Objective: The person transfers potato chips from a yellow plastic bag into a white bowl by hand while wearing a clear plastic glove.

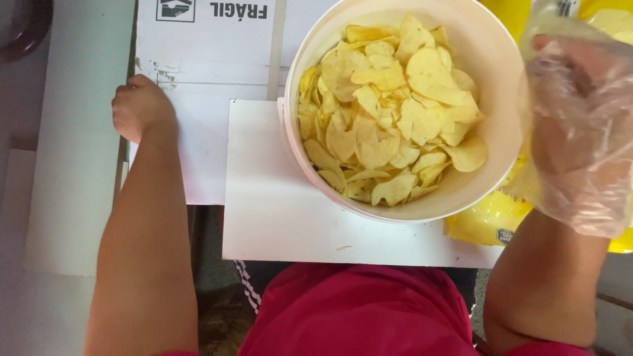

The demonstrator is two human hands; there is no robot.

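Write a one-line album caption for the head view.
White bucket of potato chips on a white board; gloved right hand beside it, bare left hand fisted.

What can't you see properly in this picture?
- Right hand, head view: a crinkly clear plastic glove blurs its fingers, so its grip is unclear.
- Yellow bag: mostly hidden behind the white bucket and the gloved hand.
- Left hand: curled fingers hide what's underneath.
- Bucket top: cut off by the edge.

Left hand [137, 105] curled into a loose fist, forearm extended; right hand [580, 125] raised, fingers bent.
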